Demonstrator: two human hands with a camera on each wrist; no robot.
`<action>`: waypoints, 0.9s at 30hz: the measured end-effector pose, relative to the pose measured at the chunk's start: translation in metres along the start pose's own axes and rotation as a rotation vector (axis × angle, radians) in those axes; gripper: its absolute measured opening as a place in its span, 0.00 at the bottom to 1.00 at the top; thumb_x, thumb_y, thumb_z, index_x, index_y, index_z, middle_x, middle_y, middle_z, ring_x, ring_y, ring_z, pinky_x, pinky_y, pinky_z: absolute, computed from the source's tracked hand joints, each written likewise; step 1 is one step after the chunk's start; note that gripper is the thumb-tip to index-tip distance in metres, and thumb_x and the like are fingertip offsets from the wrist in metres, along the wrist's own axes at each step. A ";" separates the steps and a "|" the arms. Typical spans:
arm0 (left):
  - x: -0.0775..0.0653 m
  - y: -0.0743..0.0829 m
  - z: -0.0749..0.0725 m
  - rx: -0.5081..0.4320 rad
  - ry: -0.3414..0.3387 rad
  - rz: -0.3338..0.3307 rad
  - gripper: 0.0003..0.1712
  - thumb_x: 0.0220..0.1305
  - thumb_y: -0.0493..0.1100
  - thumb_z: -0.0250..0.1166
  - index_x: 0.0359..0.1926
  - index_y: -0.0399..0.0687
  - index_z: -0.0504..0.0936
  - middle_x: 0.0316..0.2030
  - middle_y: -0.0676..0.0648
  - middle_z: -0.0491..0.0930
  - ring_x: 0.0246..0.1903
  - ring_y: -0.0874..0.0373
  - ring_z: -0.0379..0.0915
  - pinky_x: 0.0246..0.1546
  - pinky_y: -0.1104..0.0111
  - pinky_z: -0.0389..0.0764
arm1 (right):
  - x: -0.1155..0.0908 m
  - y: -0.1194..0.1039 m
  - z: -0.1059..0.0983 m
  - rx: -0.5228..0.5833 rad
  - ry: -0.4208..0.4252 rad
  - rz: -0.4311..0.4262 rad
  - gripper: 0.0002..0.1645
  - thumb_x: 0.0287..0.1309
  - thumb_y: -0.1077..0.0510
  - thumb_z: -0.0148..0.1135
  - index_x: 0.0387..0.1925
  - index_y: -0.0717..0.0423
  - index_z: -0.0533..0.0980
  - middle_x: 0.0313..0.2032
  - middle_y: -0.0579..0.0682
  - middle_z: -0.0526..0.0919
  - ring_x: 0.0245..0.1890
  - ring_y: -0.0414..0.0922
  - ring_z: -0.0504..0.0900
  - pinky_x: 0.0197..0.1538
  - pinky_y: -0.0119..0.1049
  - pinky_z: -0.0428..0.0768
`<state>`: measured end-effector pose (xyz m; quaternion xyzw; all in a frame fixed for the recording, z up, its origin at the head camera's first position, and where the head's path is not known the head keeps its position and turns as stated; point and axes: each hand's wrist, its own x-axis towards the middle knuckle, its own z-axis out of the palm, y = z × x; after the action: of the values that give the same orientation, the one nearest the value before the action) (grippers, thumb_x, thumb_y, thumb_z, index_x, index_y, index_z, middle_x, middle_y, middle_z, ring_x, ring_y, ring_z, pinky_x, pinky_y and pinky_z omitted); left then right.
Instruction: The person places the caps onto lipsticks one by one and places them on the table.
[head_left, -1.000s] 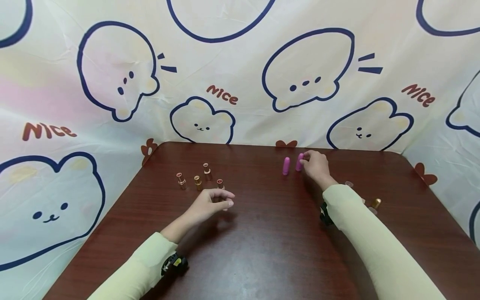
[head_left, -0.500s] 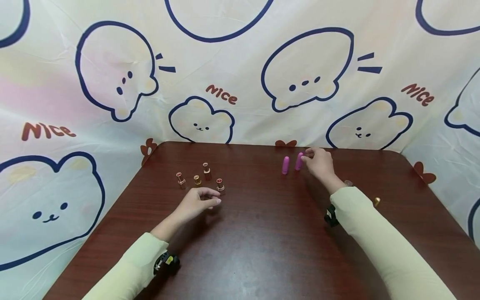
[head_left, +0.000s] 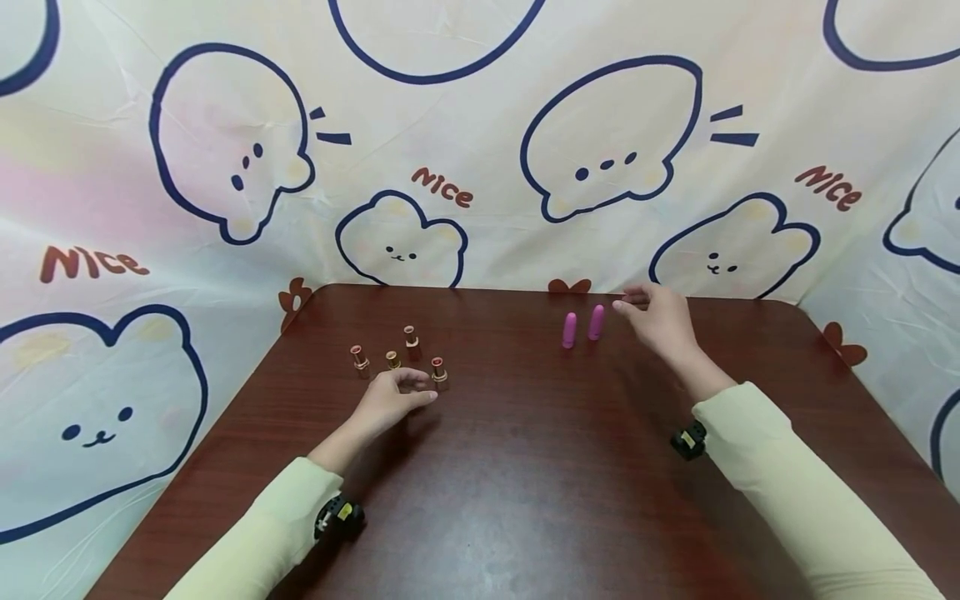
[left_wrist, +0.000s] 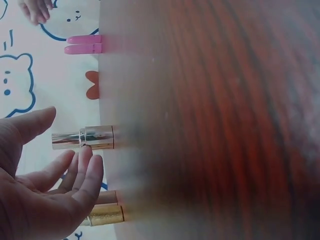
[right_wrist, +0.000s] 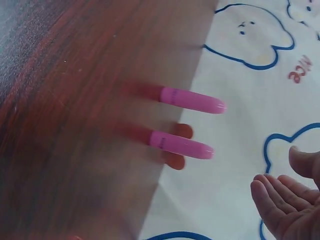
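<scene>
Uncapped lipsticks stand upright in a loose group on the left of the table. My left hand [head_left: 387, 400] is beside the nearest lipstick [head_left: 439, 377], thumb and fingers apart. In the left wrist view its fingertips reach right up to this shiny gold lipstick [left_wrist: 97, 138], and the thumb is clear of it. Two pink round-tipped tubes, a left one [head_left: 570, 331] and a right one [head_left: 596, 322], stand side by side at the back. To the right of them my right hand [head_left: 662, 323] hovers with spread, relaxed fingers and nothing in it.
Behind the nearest lipstick stand a gold lipstick [head_left: 393, 360], a left lipstick [head_left: 360, 362] and a back lipstick [head_left: 412, 342]. The brown wooden table [head_left: 510, 500] ends at a cartoon-printed cloth [head_left: 495, 125] at the back and sides.
My right hand has drawn off the right pink tube toward the right, leaving it standing. My left hand has shifted left, beside the nearest lipstick. The sleeve now hides small items on the right.
</scene>
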<state>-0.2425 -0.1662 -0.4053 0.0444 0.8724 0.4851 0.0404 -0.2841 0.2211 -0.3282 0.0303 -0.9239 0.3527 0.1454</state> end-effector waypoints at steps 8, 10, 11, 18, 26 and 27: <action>0.006 -0.005 0.002 0.044 0.022 0.003 0.23 0.49 0.45 0.67 0.47 0.41 0.75 0.34 0.45 0.78 0.35 0.56 0.74 0.34 0.64 0.72 | -0.023 -0.003 -0.027 -0.010 0.007 -0.013 0.28 0.54 0.42 0.54 0.49 0.58 0.72 0.42 0.57 0.78 0.43 0.53 0.75 0.42 0.47 0.74; 0.007 -0.005 0.003 0.045 0.019 0.008 0.24 0.49 0.44 0.67 0.47 0.41 0.75 0.34 0.45 0.78 0.35 0.55 0.74 0.34 0.64 0.72 | -0.030 0.000 -0.034 -0.017 0.009 -0.008 0.29 0.53 0.41 0.54 0.49 0.57 0.72 0.42 0.56 0.78 0.43 0.53 0.75 0.41 0.47 0.74; 0.008 -0.005 0.004 0.044 0.015 0.011 0.24 0.49 0.44 0.67 0.48 0.40 0.74 0.35 0.44 0.78 0.36 0.55 0.74 0.35 0.64 0.72 | -0.033 0.001 -0.037 -0.022 0.009 -0.007 0.30 0.53 0.40 0.53 0.49 0.58 0.72 0.42 0.57 0.78 0.43 0.53 0.75 0.41 0.48 0.74; 0.012 -0.005 0.010 0.056 -0.008 0.012 0.24 0.51 0.43 0.66 0.49 0.40 0.73 0.40 0.43 0.77 0.38 0.54 0.74 0.36 0.63 0.73 | -0.052 0.016 -0.062 -0.064 0.036 0.013 0.31 0.53 0.37 0.52 0.47 0.58 0.72 0.42 0.59 0.77 0.42 0.55 0.74 0.40 0.50 0.72; 0.018 -0.002 0.016 0.090 -0.005 -0.017 0.25 0.51 0.43 0.66 0.50 0.41 0.72 0.42 0.45 0.76 0.40 0.54 0.72 0.39 0.61 0.72 | -0.068 0.036 -0.080 -0.087 0.036 0.117 0.34 0.52 0.34 0.49 0.48 0.58 0.71 0.43 0.62 0.76 0.41 0.56 0.73 0.38 0.51 0.72; 0.019 -0.002 0.016 0.096 -0.004 -0.016 0.25 0.51 0.43 0.66 0.50 0.41 0.72 0.42 0.45 0.76 0.41 0.53 0.72 0.40 0.60 0.72 | -0.070 0.039 -0.082 -0.086 0.030 0.129 0.35 0.52 0.34 0.49 0.48 0.58 0.71 0.43 0.62 0.75 0.41 0.56 0.73 0.38 0.51 0.72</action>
<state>-0.2597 -0.1513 -0.4162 0.0403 0.8950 0.4421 0.0440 -0.2037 0.3011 -0.3158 -0.0408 -0.9359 0.3218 0.1371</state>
